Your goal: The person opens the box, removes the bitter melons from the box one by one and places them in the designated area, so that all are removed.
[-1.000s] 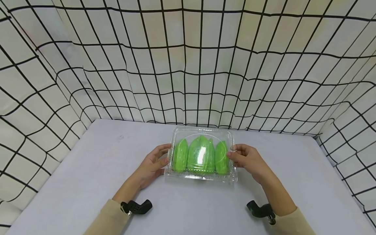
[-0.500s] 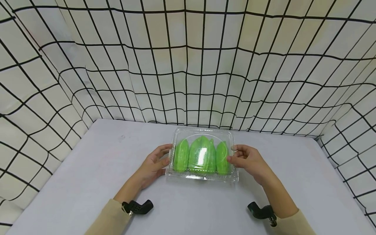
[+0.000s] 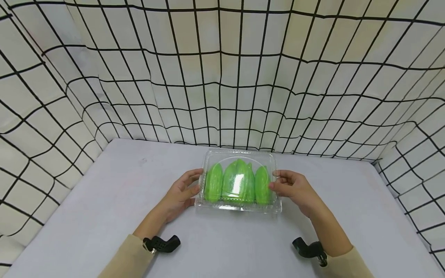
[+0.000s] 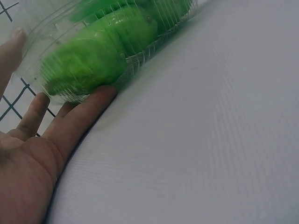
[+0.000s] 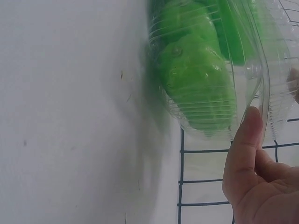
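Note:
A clear plastic clamshell box (image 3: pixel 236 208) lies near the back of the white table. Through its lid show several bright green, long pieces with tapered tips (image 3: pixel 263 187), like vegetables in shape. My left hand (image 3: pixel 177 197) holds the box at its left end; in the left wrist view, one finger reaches along the bottom edge of the box while the thumb is on its upper side. At the opposite end, my right hand (image 3: pixel 295 189) pinches the rim, and the right wrist view has a fingertip (image 5: pixel 252 122) on the seam. The lid is down over the green pieces.
White cloth covers the table (image 3: pixel 114 200). Behind it and along both sides stands a black grid net (image 3: pixel 240 88) in front of pale sheets. A black curved device (image 3: pixel 161 244) sits on my left wrist, and a similar device (image 3: pixel 307 249) on my right.

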`<move>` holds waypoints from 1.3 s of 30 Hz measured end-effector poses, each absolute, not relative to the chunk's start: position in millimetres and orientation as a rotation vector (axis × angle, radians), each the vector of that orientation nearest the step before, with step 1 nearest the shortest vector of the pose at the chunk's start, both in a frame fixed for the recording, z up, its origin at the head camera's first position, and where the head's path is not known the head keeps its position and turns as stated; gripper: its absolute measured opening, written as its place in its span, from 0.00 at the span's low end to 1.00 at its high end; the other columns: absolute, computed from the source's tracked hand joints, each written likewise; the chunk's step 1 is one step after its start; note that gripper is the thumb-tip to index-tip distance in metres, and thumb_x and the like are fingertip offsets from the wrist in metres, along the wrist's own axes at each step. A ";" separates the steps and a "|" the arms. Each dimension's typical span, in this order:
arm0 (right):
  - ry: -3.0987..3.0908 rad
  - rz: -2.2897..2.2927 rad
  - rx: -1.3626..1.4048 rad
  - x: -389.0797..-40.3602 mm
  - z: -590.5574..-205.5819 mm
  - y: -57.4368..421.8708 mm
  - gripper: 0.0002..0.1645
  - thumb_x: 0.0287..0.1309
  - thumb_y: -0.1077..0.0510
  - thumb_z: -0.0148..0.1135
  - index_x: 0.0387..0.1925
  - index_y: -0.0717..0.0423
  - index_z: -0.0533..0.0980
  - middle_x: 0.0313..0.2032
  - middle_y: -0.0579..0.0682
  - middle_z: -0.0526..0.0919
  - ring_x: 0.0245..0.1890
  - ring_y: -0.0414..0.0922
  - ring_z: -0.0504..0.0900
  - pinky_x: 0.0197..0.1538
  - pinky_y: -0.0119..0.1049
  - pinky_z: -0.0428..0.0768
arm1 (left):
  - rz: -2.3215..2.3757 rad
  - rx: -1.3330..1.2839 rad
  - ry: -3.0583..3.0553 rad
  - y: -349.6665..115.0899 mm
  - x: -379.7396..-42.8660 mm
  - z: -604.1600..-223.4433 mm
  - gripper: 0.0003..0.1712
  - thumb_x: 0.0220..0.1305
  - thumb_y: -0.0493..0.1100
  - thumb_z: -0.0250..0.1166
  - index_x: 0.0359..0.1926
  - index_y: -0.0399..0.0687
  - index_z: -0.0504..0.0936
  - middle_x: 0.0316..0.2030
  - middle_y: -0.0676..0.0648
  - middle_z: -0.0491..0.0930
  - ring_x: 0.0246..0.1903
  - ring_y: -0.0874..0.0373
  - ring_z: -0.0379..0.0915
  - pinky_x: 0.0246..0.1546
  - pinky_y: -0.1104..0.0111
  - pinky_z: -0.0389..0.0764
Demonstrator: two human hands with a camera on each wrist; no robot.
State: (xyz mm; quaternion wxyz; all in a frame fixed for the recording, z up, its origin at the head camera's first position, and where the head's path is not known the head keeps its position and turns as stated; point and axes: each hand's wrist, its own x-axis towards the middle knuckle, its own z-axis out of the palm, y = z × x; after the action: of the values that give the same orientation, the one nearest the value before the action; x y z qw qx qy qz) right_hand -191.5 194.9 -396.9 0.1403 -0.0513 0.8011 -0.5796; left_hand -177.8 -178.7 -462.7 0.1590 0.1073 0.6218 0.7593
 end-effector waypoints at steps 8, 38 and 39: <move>2.308 -1.652 -0.163 -193.1 -396.4 196.9 0.37 0.59 0.54 0.70 0.63 0.68 0.68 0.44 0.55 0.74 0.42 0.46 0.76 0.47 0.36 0.85 | 2.162 0.316 1.790 -177.7 -177.8 -462.3 0.29 0.76 0.41 0.56 0.73 0.55 0.60 0.74 0.43 0.53 0.58 0.53 0.75 0.53 0.54 0.83; 2.269 -1.601 -0.278 -187.9 -383.2 200.3 0.46 0.57 0.58 0.72 0.71 0.66 0.60 0.53 0.62 0.75 0.48 0.47 0.79 0.49 0.32 0.82 | 2.171 0.354 1.796 -181.1 -179.5 -463.3 0.29 0.76 0.42 0.56 0.73 0.57 0.60 0.73 0.44 0.53 0.61 0.52 0.72 0.54 0.53 0.82; 2.265 -1.598 -0.302 -188.4 -384.2 198.9 0.48 0.55 0.58 0.73 0.72 0.65 0.59 0.53 0.62 0.74 0.49 0.49 0.77 0.49 0.33 0.82 | 2.175 0.352 1.793 -181.2 -179.2 -463.4 0.29 0.76 0.42 0.56 0.73 0.58 0.60 0.73 0.45 0.53 0.61 0.52 0.72 0.54 0.53 0.82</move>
State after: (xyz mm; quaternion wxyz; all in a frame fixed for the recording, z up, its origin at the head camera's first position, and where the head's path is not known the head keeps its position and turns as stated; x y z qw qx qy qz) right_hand -188.4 198.9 -384.2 0.1757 -0.1065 0.7997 -0.5641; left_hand -179.2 -181.2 -463.4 0.1496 0.1225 0.6241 0.7570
